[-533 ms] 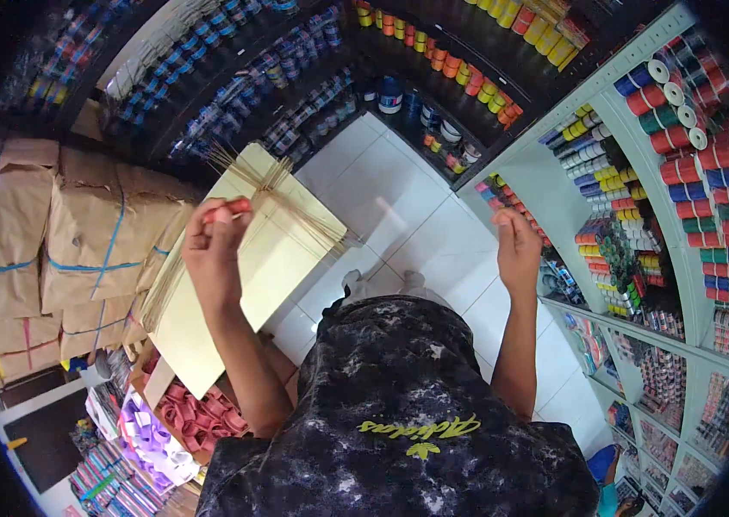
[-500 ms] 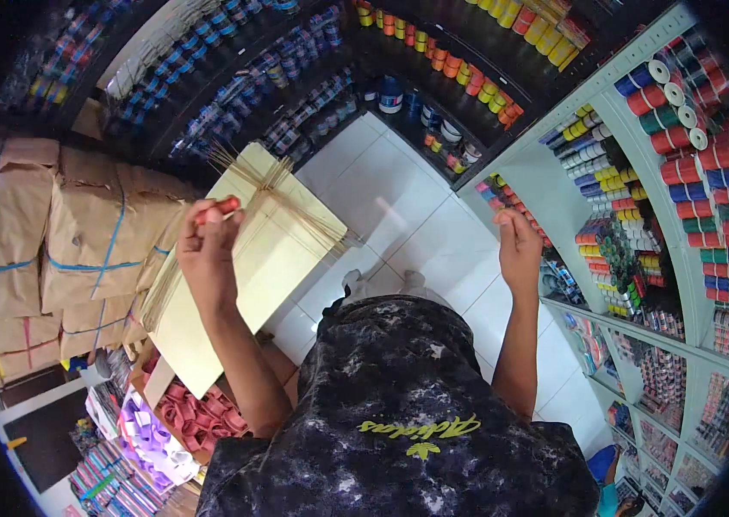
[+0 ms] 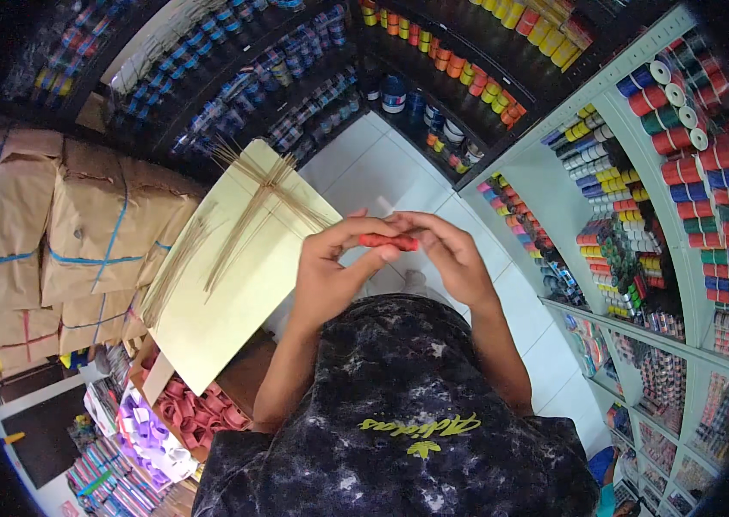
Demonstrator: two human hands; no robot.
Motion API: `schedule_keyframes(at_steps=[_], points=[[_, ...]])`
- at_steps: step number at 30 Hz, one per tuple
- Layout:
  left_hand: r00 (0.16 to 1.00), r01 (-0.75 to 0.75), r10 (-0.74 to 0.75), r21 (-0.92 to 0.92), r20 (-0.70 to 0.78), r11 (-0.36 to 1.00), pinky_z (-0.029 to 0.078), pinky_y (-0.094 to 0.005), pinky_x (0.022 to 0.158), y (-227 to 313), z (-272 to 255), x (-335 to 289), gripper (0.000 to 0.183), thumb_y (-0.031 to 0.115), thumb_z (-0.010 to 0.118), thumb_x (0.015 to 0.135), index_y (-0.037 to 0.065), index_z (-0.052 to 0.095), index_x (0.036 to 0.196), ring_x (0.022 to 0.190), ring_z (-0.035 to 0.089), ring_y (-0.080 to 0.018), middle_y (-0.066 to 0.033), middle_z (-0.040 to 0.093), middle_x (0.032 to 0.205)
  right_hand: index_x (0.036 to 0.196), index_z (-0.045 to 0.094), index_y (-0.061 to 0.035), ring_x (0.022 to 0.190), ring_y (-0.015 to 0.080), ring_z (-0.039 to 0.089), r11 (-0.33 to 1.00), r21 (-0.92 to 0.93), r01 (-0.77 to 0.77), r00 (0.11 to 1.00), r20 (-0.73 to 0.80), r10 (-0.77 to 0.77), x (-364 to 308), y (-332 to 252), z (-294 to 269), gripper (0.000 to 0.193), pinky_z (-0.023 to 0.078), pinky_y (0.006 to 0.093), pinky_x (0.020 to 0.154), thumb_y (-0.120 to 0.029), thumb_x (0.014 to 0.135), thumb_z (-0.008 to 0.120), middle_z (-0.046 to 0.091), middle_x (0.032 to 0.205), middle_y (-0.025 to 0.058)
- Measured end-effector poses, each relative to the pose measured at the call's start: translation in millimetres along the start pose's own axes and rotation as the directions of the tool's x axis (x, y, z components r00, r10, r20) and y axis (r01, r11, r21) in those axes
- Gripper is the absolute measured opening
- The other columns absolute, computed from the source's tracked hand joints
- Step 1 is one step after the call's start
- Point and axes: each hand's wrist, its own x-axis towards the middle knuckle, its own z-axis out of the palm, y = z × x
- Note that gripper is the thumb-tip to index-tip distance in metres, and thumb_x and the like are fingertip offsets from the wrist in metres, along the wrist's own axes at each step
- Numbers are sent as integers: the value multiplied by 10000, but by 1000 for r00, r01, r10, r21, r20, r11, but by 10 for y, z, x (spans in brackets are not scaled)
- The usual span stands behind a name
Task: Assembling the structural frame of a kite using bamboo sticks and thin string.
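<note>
The left hand (image 3: 330, 263) is closed on the red reel (image 3: 405, 244), thumb below and fingers above, in front of the shirt (image 3: 399, 388). The right hand (image 3: 451, 254) has its fingers bent in at the reel's right end; whether they pinch it or only lie just beside it, I cannot tell. Nor does any loose strand show. To handle the reel well, I would keep the left grip light but steady near one end, leave the other end free for the right fingertips, and hold both wrists level so it does not slip to the floor (image 3: 352, 164). To the left, below the yellow board (image 3: 244, 323) with its thin sticks (image 3: 252, 228), an open box (image 3: 156, 379) holds a heap of red straps (image 3: 209, 409). The brown parcels (image 3: 89, 220) are wrapped and tied with cord, their contents hidden. The grey rack (image 3: 545, 194) on the right has compartments of spools (image 3: 647, 102) in red, blue, green and yellow. Ahead, a blue tub (image 3: 393, 96) stands low by the black shelves; what it contains does not show.
</note>
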Motion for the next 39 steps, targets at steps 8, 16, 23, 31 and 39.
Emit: schedule_keyframes(at_steps=[8, 16, 23, 31, 39], points=[[991, 128, -120, -164, 55, 978, 555, -344, 909, 26, -250, 2, 203, 26, 744, 877, -11, 720, 1075, 994, 718, -207, -142, 751, 1043, 1116, 662, 18, 793, 18, 525, 985, 75, -158, 979, 146, 146, -78, -261, -113, 214, 420, 193, 697, -139, 1032, 543, 654, 921, -3], [963, 18, -52, -127, -265, 992, 569, -373, 894, -155, -806, -97, 207, 73, 664, 955, -49, 671, 1122, 935, 723, -263, -186, 734, 1015, 1005, 682, 11, 626, -7, 437, 999, 23, -32, 979, -201, 36, -236, -96, -437, 177, 341, 191, 540, -131, 1012, 576, 668, 894, 4], [837, -117, 10, -161, -547, 980, 540, -342, 959, -132, -1838, -493, 278, 142, 628, 1000, -41, 634, 1209, 1009, 696, -232, -165, 710, 1109, 1045, 666, -8, 520, 3, 344, 983, 146, 111, 743, -669, 16, -363, 129, -1003, 164, 245, 209, 462, -146, 1019, 582, 602, 832, -18], [796, -198, 11, -243, -605, 950, 510, -328, 1020, -79, -2360, -775, 335, 166, 599, 1021, -66, 582, 1262, 1088, 666, -239, -179, 668, 1210, 1048, 666, -29, 532, 4, 310, 960, 119, 255, 457, -889, -11, -393, 327, -1335, 170, 214, 210, 466, -178, 1030, 586, 539, 779, -40], [808, -199, 43, -203, -588, 959, 491, -380, 1053, -64, -2070, -661, 322, 174, 609, 1016, -42, 584, 1254, 1066, 674, -231, -174, 681, 1173, 1354, 584, -23, 1199, 239, 568, 803, -517, -295, 906, -419, 63, -471, 458, -1367, 376, 396, 342, 1048, -222, 1037, 545, 616, 1330, 129]])
